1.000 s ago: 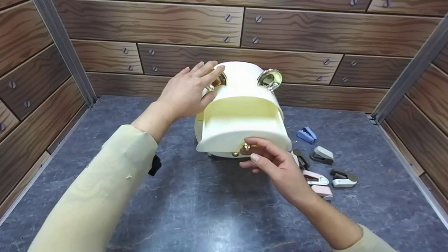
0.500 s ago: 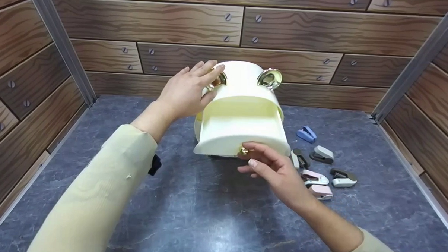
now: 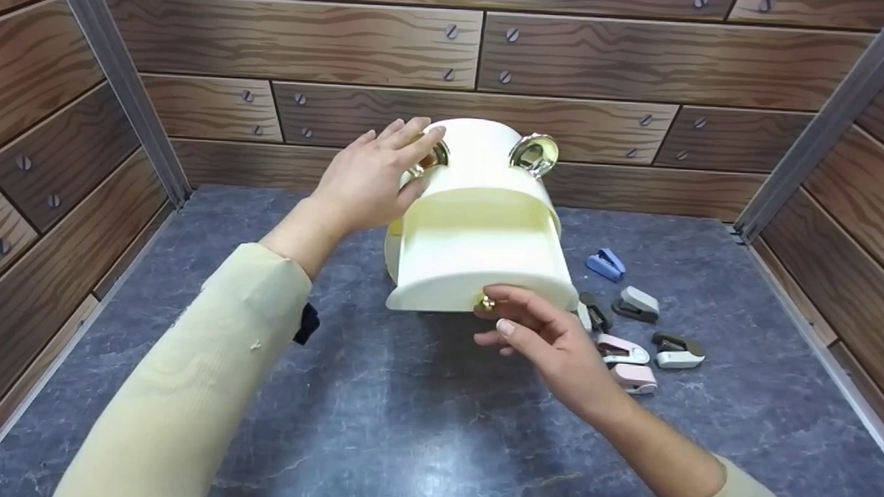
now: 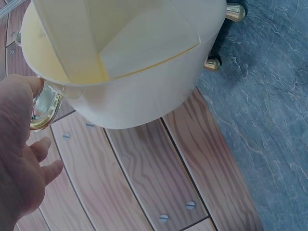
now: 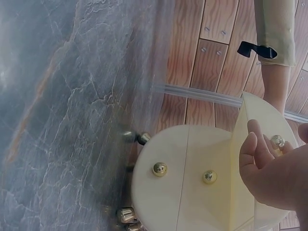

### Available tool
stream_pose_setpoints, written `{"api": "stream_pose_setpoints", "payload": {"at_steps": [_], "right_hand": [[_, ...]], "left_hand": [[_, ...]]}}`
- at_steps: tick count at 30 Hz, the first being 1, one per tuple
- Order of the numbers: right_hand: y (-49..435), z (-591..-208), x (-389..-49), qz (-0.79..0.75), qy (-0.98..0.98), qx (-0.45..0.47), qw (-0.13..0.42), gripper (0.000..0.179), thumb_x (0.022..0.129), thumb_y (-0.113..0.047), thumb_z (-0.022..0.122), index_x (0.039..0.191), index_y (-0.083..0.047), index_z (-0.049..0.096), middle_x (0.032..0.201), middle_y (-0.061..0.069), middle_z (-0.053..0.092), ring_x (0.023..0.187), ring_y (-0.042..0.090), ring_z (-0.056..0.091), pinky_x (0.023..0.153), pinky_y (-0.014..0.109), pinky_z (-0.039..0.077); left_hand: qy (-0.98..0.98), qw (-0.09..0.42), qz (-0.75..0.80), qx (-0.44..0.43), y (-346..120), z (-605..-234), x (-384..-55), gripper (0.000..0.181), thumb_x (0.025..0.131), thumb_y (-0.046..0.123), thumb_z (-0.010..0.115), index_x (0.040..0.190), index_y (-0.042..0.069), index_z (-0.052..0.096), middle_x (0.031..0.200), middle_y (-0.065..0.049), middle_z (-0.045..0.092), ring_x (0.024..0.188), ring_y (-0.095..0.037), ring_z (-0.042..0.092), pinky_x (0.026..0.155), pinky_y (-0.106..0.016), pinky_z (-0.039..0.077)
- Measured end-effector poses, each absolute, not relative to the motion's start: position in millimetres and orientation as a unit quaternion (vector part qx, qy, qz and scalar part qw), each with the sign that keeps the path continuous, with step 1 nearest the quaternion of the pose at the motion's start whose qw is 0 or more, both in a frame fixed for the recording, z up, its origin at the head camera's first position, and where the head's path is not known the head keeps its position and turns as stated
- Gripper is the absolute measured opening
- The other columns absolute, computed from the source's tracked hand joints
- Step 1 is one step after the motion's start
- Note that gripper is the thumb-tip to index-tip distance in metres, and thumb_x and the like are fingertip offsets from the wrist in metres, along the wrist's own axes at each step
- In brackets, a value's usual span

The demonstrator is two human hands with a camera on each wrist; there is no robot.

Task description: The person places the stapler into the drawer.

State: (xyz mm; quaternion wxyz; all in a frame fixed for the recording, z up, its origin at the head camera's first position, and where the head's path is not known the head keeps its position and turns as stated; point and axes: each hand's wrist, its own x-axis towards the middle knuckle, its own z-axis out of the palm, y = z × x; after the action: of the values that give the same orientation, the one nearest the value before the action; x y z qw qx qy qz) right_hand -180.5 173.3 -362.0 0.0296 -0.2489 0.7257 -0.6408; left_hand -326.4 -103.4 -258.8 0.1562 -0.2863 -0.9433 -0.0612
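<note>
A rounded cream drawer box (image 3: 478,150) with gold ears on top stands on the table, its upper drawer (image 3: 433,292) pulled out toward me. The drawer's inside shows bare. My left hand (image 3: 367,176) rests at the box's upper left, its fairly straight fingers lying over the left gold ear (image 4: 46,106). My right hand (image 3: 556,348) is at the drawer front, with curled fingers around the small gold knob (image 3: 486,302) and the thumb held apart. In the right wrist view, two more gold knobs show on the lower front, one of them this round knob (image 5: 160,169).
Several mini staplers lie right of the box, among them a blue one (image 3: 606,264), a white and grey one (image 3: 636,305), a dark and white one (image 3: 678,352) and a pink one (image 3: 634,378). Wood-patterned walls (image 3: 390,48) enclose the table's back and sides.
My right hand has drawn the upper drawer slightly farther out, so its front and knob sit lower and nearer to me. My left hand has stayed in place on the box.
</note>
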Motion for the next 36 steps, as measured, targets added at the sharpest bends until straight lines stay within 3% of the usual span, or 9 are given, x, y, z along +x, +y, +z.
{"api": "stream_pose_setpoints", "payload": {"at_steps": [36], "right_hand": [[192.6, -359.2, -172.5, -0.63, 0.71, -0.312, 0.046, 0.039, 0.108, -0.001, 0.054, 0.148, 0.002, 0.057, 0.131, 0.026, 0.068, 0.107, 0.036, 0.076, 0.088, 0.036, 0.063]], "left_hand": [[-0.946, 0.147, -0.065, -0.28, -102.5, -260.3, -327.4, 0.064, 0.113, 0.042, 0.049, 0.171, 0.029, 0.026, 0.175, -0.003, 0.025, 0.16, -0.032, 0.025, 0.129, -0.055, 0.024]]}}
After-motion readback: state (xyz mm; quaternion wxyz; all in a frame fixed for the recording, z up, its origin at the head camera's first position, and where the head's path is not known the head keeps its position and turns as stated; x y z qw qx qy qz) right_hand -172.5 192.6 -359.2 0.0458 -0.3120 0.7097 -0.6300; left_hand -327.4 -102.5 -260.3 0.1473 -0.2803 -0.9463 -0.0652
